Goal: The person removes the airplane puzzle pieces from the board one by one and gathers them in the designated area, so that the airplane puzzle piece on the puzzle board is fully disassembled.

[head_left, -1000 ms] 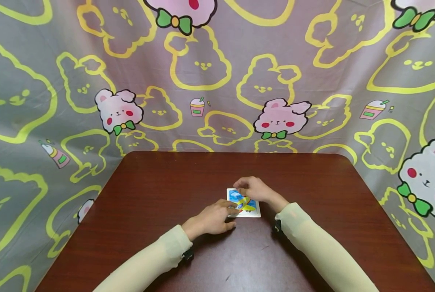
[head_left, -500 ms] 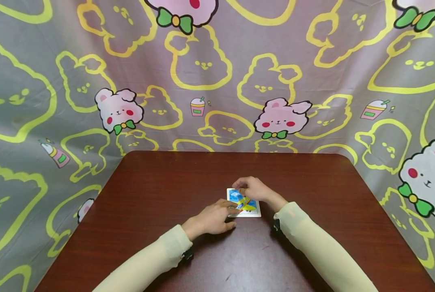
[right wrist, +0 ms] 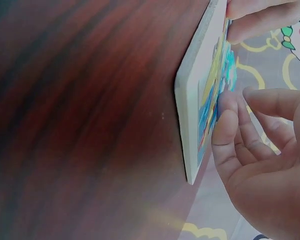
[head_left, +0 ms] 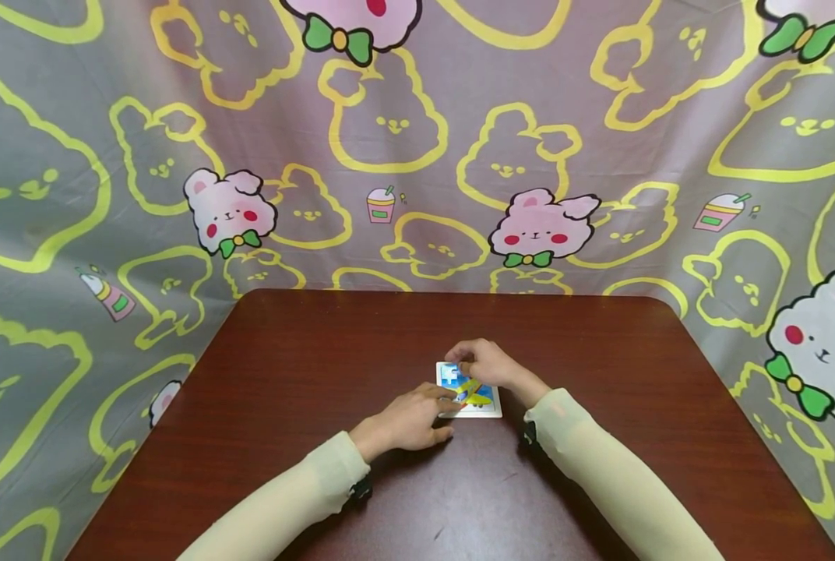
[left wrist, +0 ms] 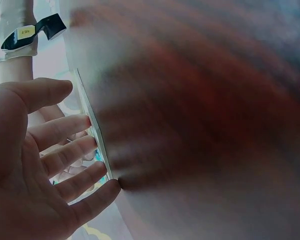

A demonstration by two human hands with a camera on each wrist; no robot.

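Observation:
A small white-edged jigsaw puzzle (head_left: 484, 401) with a yellow aeroplane on blue sky lies flat on the table. My left hand (head_left: 406, 421) rests at its left side, fingers spread, tips touching its edge in the left wrist view (left wrist: 50, 165). Above the puzzle's far edge is my right hand (head_left: 491, 365), fingers bent down towards the picture. In the right wrist view its thumb (right wrist: 270, 102) stays apart from the fingers, and I see nothing between them. A pale, puzzle-piece-shaped patch (head_left: 449, 375) shows in the upper left corner; I cannot tell whether it is a gap or glare.
The dark reddish-brown table (head_left: 319, 343) extends around the puzzle on all sides. Behind it and at both sides hangs a grey curtain (head_left: 417, 187) with yellow outlines and pink cartoon animals. Each wrist carries a dark camera band.
The puzzle's upper left corner has turned from blue sky with cloud to a pale, piece-shaped patch. Both hands stay almost where they were; the right one shifts barely to the left.

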